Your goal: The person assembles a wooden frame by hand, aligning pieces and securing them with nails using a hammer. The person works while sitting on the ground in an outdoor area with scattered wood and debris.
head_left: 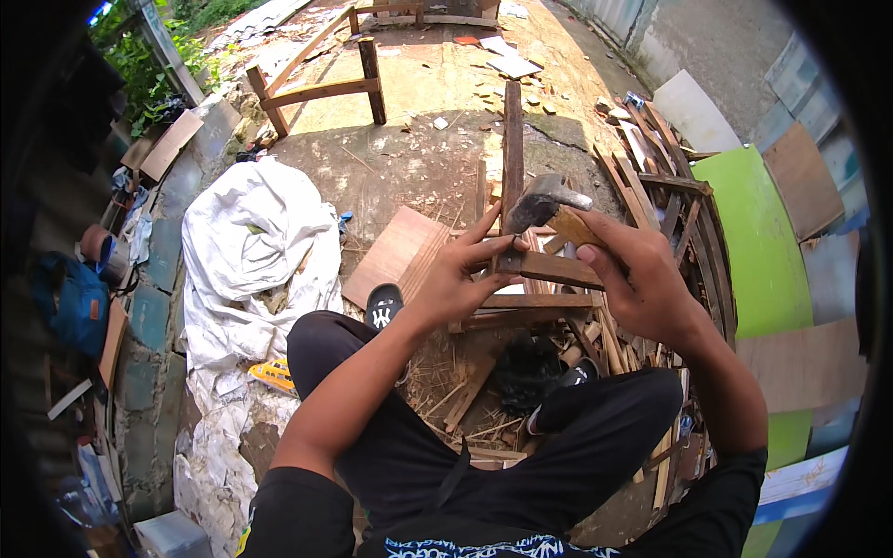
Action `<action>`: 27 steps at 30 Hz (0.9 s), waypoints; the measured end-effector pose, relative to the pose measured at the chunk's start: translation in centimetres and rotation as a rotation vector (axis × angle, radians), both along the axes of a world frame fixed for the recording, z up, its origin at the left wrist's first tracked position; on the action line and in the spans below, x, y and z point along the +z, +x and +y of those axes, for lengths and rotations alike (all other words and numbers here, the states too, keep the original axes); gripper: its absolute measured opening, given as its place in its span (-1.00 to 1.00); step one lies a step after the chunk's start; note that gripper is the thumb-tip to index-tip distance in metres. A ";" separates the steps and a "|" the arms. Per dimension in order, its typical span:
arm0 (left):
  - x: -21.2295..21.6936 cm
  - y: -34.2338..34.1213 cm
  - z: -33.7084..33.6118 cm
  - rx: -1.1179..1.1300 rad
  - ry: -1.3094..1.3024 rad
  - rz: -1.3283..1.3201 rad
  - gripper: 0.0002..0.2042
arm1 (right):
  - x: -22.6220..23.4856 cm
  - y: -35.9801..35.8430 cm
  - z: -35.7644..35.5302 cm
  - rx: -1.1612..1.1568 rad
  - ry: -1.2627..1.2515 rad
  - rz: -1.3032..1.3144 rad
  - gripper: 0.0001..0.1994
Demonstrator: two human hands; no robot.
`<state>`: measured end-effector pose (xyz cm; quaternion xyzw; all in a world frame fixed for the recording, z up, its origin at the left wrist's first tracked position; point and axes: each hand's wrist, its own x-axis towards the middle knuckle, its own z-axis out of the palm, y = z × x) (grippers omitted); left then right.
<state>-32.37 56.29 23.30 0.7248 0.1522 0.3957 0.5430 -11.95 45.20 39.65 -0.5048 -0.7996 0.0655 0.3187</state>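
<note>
My right hand [642,279] grips a hammer by its wooden handle [571,226]. The dark metal hammer head [549,197] is just above the corner joint of a wooden frame [558,270]. Around that joint, my left hand [456,284] has its fingers bent and gripping the wood, the fingertips close under the hammer head. Whether a nail is also between them is too small to tell. A long dark post [513,139] of the frame runs away from me, and lower rails [535,301] show between my knees.
Plywood sheets [395,251] lie left of the frame, beside a crumpled white cloth sack [251,232]. Scrap timber [665,177] is piled at the right, before a green panel [744,223]. Another wooden frame [321,93] stands at far left. A black plastic bag [526,372] lies between my feet.
</note>
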 end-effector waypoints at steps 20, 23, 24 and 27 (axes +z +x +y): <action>0.1 0.4 0.2 -0.041 0.010 0.004 -0.54 | 0.3 0.6 0.4 0.054 0.024 -0.108 -0.67; 0.5 0.2 -0.3 0.009 0.045 0.019 -0.53 | 2.3 -0.1 0.3 -0.048 -0.017 0.025 -0.66; 0.4 0.2 -0.4 0.011 0.044 0.025 -0.53 | 2.2 -0.2 0.3 -0.064 0.016 0.055 -0.66; 0.7 0.4 -0.3 -0.009 0.037 0.025 -0.53 | 0.9 0.0 0.0 -0.046 0.196 0.076 -0.65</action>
